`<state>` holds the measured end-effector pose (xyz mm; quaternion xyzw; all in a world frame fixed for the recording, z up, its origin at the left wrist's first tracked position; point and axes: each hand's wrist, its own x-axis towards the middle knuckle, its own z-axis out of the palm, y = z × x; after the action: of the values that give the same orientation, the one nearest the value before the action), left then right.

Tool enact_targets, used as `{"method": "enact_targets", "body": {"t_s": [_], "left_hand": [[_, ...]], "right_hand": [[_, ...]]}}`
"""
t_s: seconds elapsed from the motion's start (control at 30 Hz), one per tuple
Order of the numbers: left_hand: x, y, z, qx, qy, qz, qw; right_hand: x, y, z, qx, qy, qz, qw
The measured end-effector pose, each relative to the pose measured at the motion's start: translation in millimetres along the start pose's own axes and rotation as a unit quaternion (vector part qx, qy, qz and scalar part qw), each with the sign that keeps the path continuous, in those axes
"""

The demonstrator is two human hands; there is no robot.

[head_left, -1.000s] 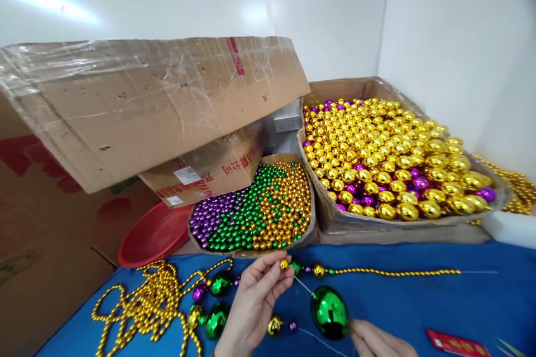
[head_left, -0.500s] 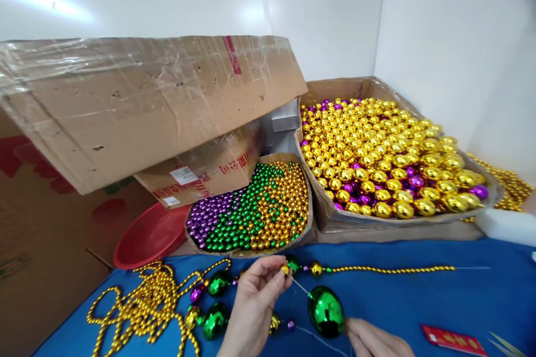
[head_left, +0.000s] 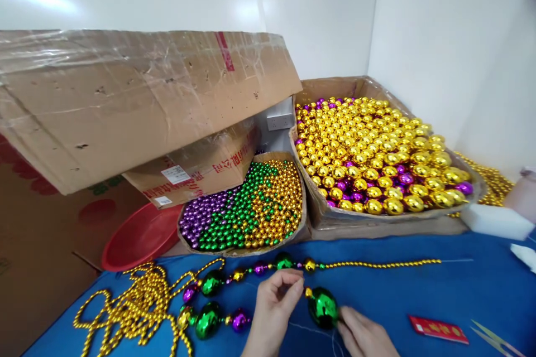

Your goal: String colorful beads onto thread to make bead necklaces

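Note:
Between my hands a large shiny green bead (head_left: 323, 308) hangs on a thin clear string, with a small gold bead (head_left: 309, 292) up against its left side. My left hand (head_left: 276, 304) is closed in a pinch just left of the gold bead, on the string. At the green bead's right end, my right hand (head_left: 364, 332) has its fingertips pinched together, seemingly on the string there; the exact hold is partly hidden. A loose loop of string droops below the bead. Behind my left hand lies a strand of mixed green, purple and gold beads (head_left: 211, 283) on the blue cloth.
Gold bead chains (head_left: 146, 301) pile up at left near a red basin (head_left: 140, 237). Boxes of small beads (head_left: 251, 212) and larger gold beads (head_left: 368, 150) stand behind. A red packet (head_left: 438, 329) and scissors (head_left: 488, 334) lie right; cardboard (head_left: 167, 100) overhangs at left.
The gold bead, earlier at my left fingertips with string showing between, now rests against the green bead. My left hand shifted right. The view has turned slightly.

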<state>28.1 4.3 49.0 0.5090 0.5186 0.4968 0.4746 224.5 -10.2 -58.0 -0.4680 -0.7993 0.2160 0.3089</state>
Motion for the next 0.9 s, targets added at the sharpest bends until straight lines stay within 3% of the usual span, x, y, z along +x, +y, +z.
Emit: {"method": "enact_targets", "body": {"t_s": [0.17,0.33,0.43,0.53,0.67,0.77,0.9], "left_hand": [[1.4,34.9,7.4,0.121,-0.052,0.079,0.988],[4.8,58.7,26.0,0.103,-0.064,0.115,0.986],[4.4,44.0,32.0,0.056,-0.063,0.110,0.990],[1.6,11.2,41.2,0.110,-0.120,0.149,0.975],[-0.4,-31.2,59.7,0.337,-0.238,0.220,0.884],[1.8,-46.0,59.8,0.467,-0.232,0.188,0.833],[4.3,-47.5,33.4,0.511,-0.195,0.160,0.822]], "right_hand": [[11.0,-11.2,-32.9,0.029,0.047,-0.005,0.998],[28.7,-31.8,-47.4,0.082,0.026,-0.038,0.996],[31.1,-32.4,-53.3,0.104,0.030,-0.021,0.994],[32.6,-35.8,-63.3,0.177,0.034,0.045,0.983],[33.8,-45.2,-80.3,0.247,0.030,0.082,0.965],[27.7,-36.6,-97.5,0.283,0.097,0.130,0.945],[14.0,-6.5,-114.6,0.311,0.227,0.198,0.901]]}}
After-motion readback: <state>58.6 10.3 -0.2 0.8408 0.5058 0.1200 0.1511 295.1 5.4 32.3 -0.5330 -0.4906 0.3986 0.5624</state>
